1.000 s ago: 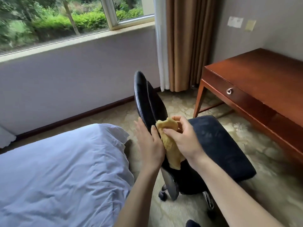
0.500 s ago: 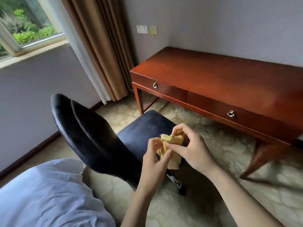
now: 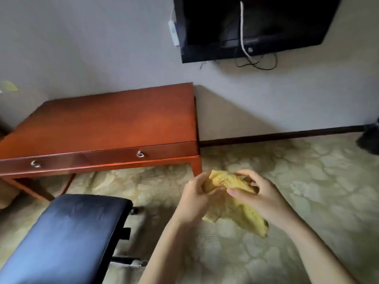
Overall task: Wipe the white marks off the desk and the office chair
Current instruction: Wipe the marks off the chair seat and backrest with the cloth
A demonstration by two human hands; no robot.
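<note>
Both my hands hold a yellow cloth in the air above the carpet, to the right of the desk's front right leg. My left hand grips its left end and my right hand grips its top right, while the rest hangs down between them. The reddish wooden desk with two drawer handles stands against the wall at centre left. The office chair's dark blue seat fills the lower left. I cannot make out white marks on either.
A black wall-mounted TV with dangling cables hangs at the upper right. Patterned beige carpet covers the floor. A dark object stands at the right edge by the skirting board.
My view has swung right from the chair back to the desk and TV. My left hand left the chair back and took hold of the cloth with the right.
</note>
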